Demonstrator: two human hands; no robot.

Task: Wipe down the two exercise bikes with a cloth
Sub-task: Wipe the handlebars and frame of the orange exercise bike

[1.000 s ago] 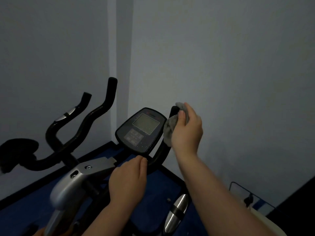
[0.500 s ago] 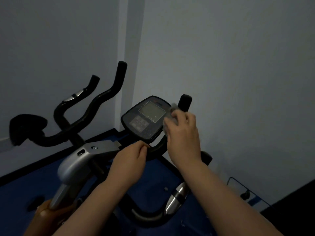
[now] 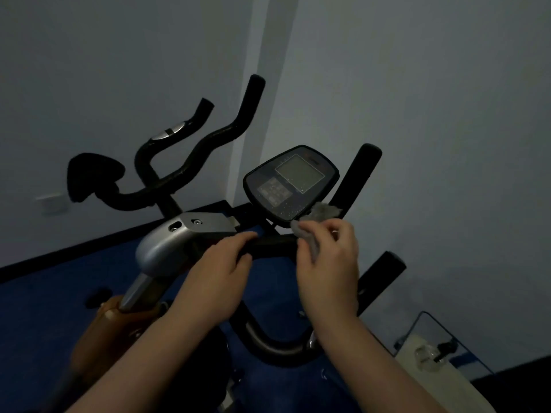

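At the near bike's front, the right hand (image 3: 328, 263) grips a crumpled grey cloth (image 3: 317, 217), which now sits against the lower right edge of the dark, rounded console with its grey screen (image 3: 293, 183). A second ago the same hand had the cloth wrapped round the tip of the upright black foam handlebar grip (image 3: 359, 177); half a second ago it had slid down beside the console's right side. The wipe has therefore left the grip and reached the console's rim, so the handlebar end looks done, while the speckled console face probably comes next. The left hand (image 3: 220, 269) is curled over the black crossbar (image 3: 269, 244) below the console, as it was earlier, steadying the bike.

The console tilts back, its face turned up toward the camera, with its long axis running from lower left to upper right. The grip beside it rises steeply, leaning slightly right. The second bike's black curved handlebars (image 3: 193, 162) stand behind to the left, well apart from both hands and seemingly not yet attended to.
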